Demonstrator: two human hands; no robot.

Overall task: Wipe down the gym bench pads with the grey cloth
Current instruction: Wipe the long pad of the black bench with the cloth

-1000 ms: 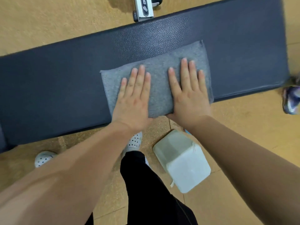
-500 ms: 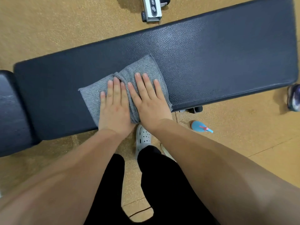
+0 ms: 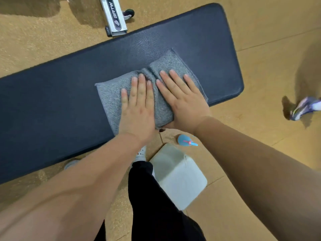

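Observation:
The grey cloth [image 3: 109,96] lies on the dark blue gym bench pad [image 3: 52,94], near the pad's right end and front edge. It is bunched into a ridge down its middle. My left hand [image 3: 137,108] presses flat on the cloth's left half, fingers together. My right hand [image 3: 182,100] presses flat on the right half, fingers slightly spread. The hands sit side by side, almost touching. Both thumbs are hidden at the cloth's near edge.
On the tan floor below the bench stand a white boxy container [image 3: 180,178] and a blue spray bottle [image 3: 185,140]. My white shoe [image 3: 141,153] and black trouser leg are beside them. The bench's white frame foot [image 3: 113,16] is behind the pad. Another person's shoe [image 3: 304,107] is at right.
Both hands slid the cloth left along the pad and drew together, bunching it. They have since slid it back right toward the pad's end.

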